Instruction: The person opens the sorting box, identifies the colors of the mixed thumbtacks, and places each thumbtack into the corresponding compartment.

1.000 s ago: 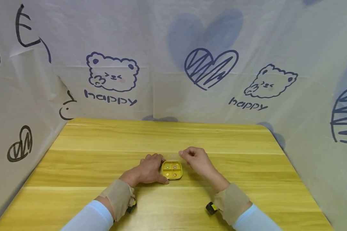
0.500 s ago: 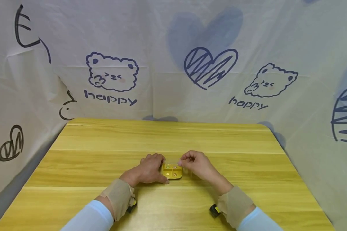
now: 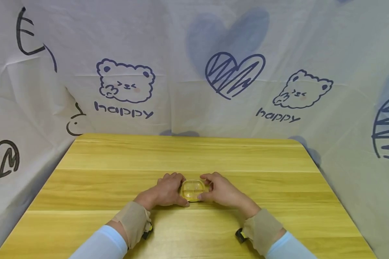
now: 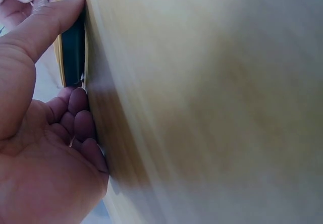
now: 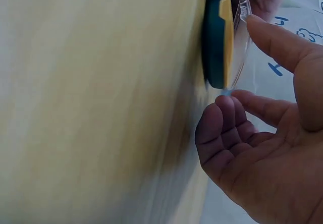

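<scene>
A small four-compartment pill box, yellow inside with a dark green outer shell [image 5: 214,47], lies flat on the table in front of me. My left hand [image 3: 168,190] grips its left side, thumb at the near edge and fingers at the far edge. Over the compartments sits the clear lid [image 3: 193,188]; the right wrist view shows it slightly tilted, with a gap at one end. My right hand [image 3: 223,190] holds the lid's right side, thumb near the front and index finger at the back. Under the lid, the compartments' contents are hard to make out.
The wood-grain table [image 3: 116,154] reaches back to a white cloth wall [image 3: 181,108] with drawn bears and hearts. Similar cloth hangs at the left and right. Black wrist cameras [image 3: 241,235] sit close above the tabletop.
My right hand has brought the clear lid down and toward me onto the yellow compartments, and its thumb has moved to the near edge. My left hand has stayed on the box.
</scene>
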{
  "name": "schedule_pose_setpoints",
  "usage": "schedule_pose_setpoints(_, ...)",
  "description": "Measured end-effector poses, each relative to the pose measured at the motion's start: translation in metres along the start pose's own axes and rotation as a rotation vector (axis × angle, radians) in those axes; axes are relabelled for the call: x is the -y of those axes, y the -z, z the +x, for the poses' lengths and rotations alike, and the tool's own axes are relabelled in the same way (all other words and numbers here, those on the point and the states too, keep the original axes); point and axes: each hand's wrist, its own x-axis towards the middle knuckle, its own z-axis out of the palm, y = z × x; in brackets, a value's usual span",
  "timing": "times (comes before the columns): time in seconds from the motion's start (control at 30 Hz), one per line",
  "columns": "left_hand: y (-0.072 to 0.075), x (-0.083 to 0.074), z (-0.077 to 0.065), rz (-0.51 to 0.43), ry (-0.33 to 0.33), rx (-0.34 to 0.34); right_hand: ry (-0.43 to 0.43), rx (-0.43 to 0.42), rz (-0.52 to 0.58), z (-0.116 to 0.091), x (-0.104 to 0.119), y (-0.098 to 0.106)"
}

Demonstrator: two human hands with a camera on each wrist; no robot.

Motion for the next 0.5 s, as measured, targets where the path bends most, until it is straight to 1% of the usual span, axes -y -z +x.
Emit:
schedule_pose_setpoints(0.13, 0.001, -0.002, 0.002, -0.008, 0.006, 0.006, 0.015, 0.008, -0.096, 0.001, -0.002, 0.001)
schedule_pose_setpoints(0.27, 0.004, -0.003, 0.003, -0.027, -0.002, 0.007, 0.029, 0.016, -0.145, 0.003, -0.002, 0.002)
schedule_pose_setpoints(0.4, 0.009, -0.003, 0.002, -0.105, -0.012, 0.018, 0.024, 0.032, -0.166, 0.007, -0.002, 0.005)
schedule_pose_setpoints(0.5, 0.011, -0.003, 0.000, -0.151, -0.020, 0.002, 0.016, 0.041, -0.166, 0.009, -0.002, 0.007)
